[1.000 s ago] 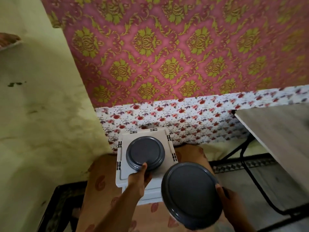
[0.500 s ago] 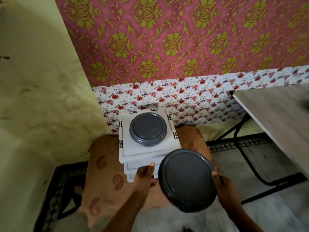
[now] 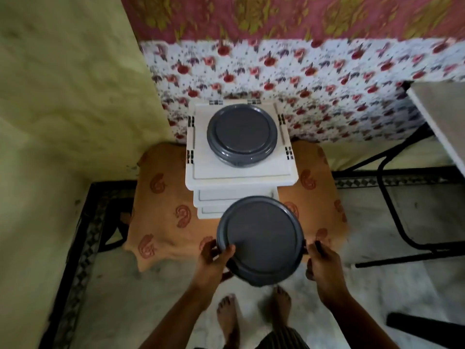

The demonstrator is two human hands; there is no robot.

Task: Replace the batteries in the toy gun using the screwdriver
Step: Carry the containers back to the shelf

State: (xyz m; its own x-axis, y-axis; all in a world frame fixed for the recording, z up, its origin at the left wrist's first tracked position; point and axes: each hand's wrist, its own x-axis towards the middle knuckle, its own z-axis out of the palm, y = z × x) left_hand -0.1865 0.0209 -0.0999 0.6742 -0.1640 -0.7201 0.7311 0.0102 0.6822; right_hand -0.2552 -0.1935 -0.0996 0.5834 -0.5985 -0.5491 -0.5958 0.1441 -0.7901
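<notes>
My left hand (image 3: 214,258) and right hand (image 3: 324,265) grip opposite sides of a grey lidded container (image 3: 260,239); a second grey container (image 3: 242,134) rests on stacked white boxes (image 3: 241,172).

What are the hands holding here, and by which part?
Both hands hold one round grey lidded container by its rim: left hand on the left edge, thumb over the lid; right hand at the right edge.

A round dark grey container (image 3: 260,239) with its flat lid shut is held level in the air, at 6 o'clock in the view. The left hand (image 3: 214,258) grips its rim at 8 o'clock, thumb on the lid, and the right hand (image 3: 323,263) grips it at 4 o'clock.
</notes>
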